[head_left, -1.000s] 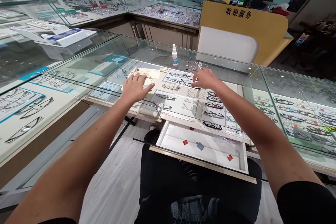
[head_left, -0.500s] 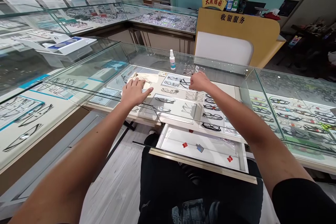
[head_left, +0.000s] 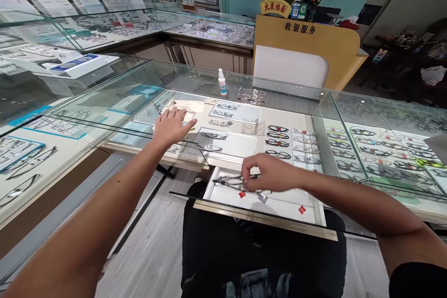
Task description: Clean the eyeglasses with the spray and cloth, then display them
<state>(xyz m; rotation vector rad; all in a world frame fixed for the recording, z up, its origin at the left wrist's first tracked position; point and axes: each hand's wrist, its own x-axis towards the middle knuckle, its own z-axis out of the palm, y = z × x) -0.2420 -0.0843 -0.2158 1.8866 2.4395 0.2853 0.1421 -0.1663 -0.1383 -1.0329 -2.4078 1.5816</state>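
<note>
Above the open drawer (head_left: 279, 205), my right hand (head_left: 267, 172) is closed around a pair of dark-framed eyeglasses (head_left: 225, 180), which sticks out to the left of the fingers. My left hand (head_left: 171, 125) lies with fingers spread on the glass top of the display case, near a cream cloth (head_left: 192, 105) that shows beyond the fingertips. A white display board (head_left: 249, 113) holds two pairs of glasses on its left part. Red tags (head_left: 302, 210) and a small grey card (head_left: 262, 198) lie in the drawer.
A white spray bottle (head_left: 222, 83) stands at the far side of the glass case. Rows of eyeglasses (head_left: 278, 143) line the case to the right. A glass panel edge (head_left: 328, 98) divides the case. Beyond stands a yellow cashier counter (head_left: 307, 37).
My right hand has come back from the far display board to above the drawer, bringing the eyeglasses along. My left hand keeps its place on the glass. The view has shifted slightly.
</note>
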